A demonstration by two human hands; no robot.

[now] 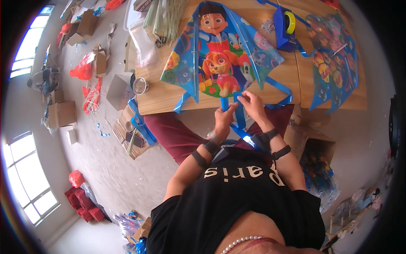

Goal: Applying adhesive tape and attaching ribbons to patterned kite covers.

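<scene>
A blue kite [220,70] printed with cartoon figures lies flat on the wooden table in front of me, its lower edge toward me. Blue plastic ribbon [240,117] hangs from that lower edge over the table's front and down toward my lap. My left hand [223,118] is closed on a strip of this ribbon just below the kite. Close beside it, at the table edge, my right hand [253,106] pinches the ribbon between thumb and fingers. Another blue tail strip [281,89] curls out on the kite's right side.
A blue tape dispenser [285,36] stands right of the kite, with stacked kites [334,59] beyond. Thin sticks [163,19], clear plastic bags [143,46] and a round container [140,86] lie to the left. An open carton [315,146] sits at my lower right.
</scene>
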